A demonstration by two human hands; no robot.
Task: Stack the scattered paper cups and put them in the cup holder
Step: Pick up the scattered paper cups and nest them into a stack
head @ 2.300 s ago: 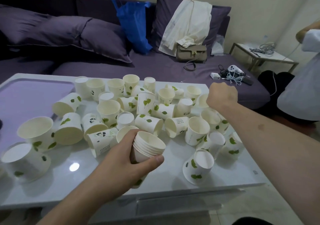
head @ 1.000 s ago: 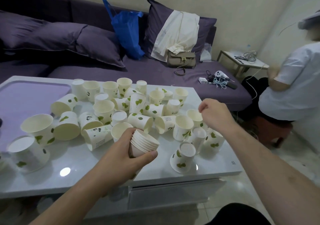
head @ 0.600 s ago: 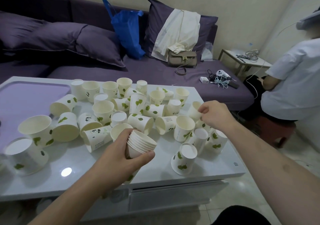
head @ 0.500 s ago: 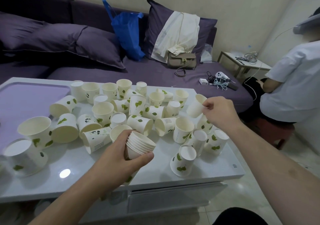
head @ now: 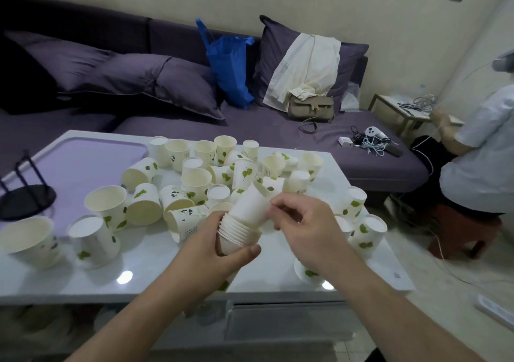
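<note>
Right hand (head: pixel 303 230) now at stack (head: pixel 239 229), held cup (head: pixel 254 205) blurred, left hand (head: pixel 214 244) grip seemingly firm

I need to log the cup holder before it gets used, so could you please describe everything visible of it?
The cup holder sits at the far left of the white table, on its purple inset. It looks like dark metal or plastic: a round, flat black base with thin dark rods rising from it, leaning in this wide-angle view. Their tops seem to join in a loop. It holds no cups, and neither hand touches it. The frame edge cuts off its left side.
</note>
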